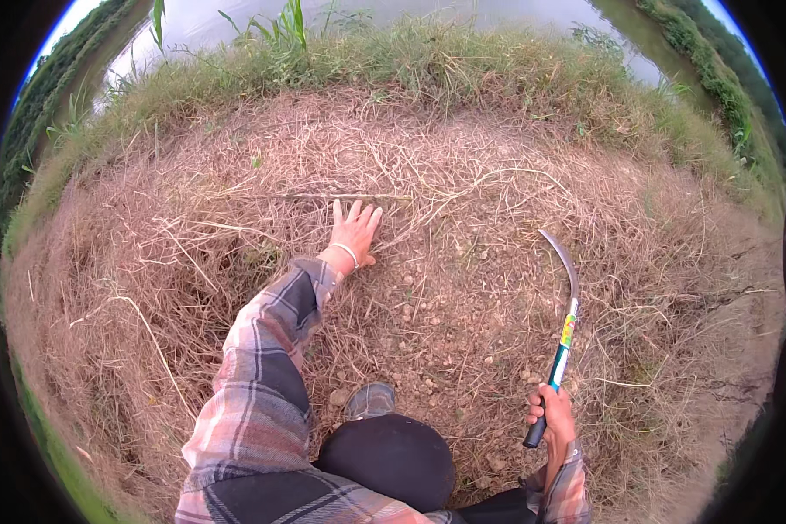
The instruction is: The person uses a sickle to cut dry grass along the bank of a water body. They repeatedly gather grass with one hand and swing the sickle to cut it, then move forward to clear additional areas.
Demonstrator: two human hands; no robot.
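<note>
My right hand [553, 414] grips the handle of a sickle [565, 340] low on the right. Its curved metal blade points up and away from me, and a colourful label wraps the shaft. My left hand [354, 236] reaches forward with fingers spread, palm down over dry cut grass [301, 170]. Just beyond its fingertips lies a straight dry stalk [360, 196]; whether they touch it I cannot tell. A pale band circles the left wrist.
Crumbly bare soil [426, 340] with small clods shows between my hands. My bent knee [386, 458] and shoe [371, 401] are below. Green grass [419, 65] edges the bank, with water [393, 10] beyond. Loose straw stems [150, 334] lie to the left.
</note>
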